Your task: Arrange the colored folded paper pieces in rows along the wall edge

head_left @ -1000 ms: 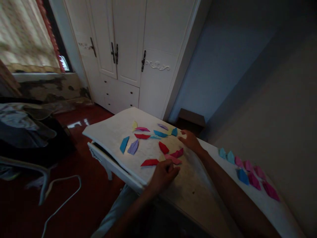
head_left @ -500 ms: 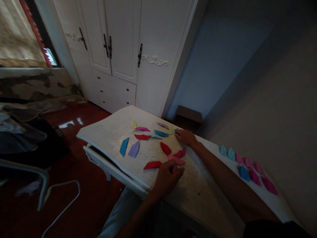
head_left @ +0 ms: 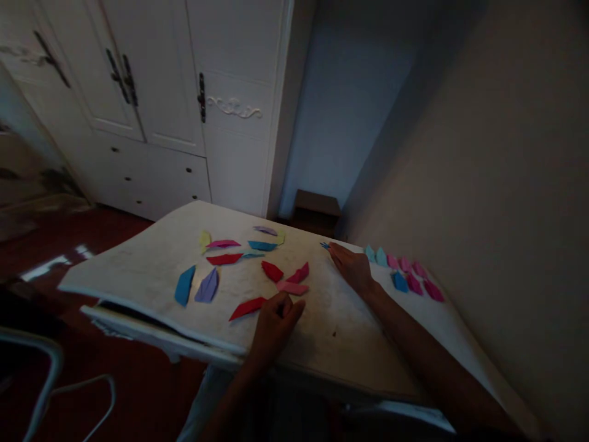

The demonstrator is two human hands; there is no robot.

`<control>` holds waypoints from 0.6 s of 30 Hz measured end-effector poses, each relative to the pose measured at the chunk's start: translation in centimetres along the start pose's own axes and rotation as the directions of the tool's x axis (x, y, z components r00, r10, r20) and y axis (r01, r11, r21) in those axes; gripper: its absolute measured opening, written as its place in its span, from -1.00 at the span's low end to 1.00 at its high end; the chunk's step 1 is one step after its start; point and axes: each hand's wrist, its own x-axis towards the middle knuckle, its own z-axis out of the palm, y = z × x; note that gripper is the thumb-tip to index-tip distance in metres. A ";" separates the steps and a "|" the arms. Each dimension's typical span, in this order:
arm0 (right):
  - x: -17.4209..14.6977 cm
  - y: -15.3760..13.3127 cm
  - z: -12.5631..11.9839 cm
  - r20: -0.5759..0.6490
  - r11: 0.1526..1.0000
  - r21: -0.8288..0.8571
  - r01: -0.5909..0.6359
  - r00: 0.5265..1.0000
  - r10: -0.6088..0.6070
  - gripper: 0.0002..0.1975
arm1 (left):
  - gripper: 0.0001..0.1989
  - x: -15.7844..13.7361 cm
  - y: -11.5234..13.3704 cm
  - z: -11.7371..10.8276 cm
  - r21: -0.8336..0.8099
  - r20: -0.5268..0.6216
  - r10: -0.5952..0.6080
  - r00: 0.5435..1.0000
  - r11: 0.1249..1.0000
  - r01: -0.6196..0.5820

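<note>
Pressure from the right hand (head_left: 350,265) could crush the blue folded paper (head_left: 324,245) pinched at its fingertips — or, I judge, a slip could drop it past the table's (head_left: 138,258) nearby far edge. I see thin points, mostly hidden; the left hand (head_left: 275,322) curls closed, apparently empty.

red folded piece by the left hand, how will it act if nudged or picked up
The red folded piece looks like paper, so it is probably light and apt to slide on the tabletop. Lying low with straight edges, it seems unlikely to roll. Its folded form may stay fairly stiff when lifted.
</note>
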 end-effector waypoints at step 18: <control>-12.7 6.8 -4.9 0.390 0.899 -0.246 -0.361 0.813 0.433 -0.66 | -0.52 0.0 -0.8 -0.1 0.002 0.117 -0.048 0.992 0.999 0.048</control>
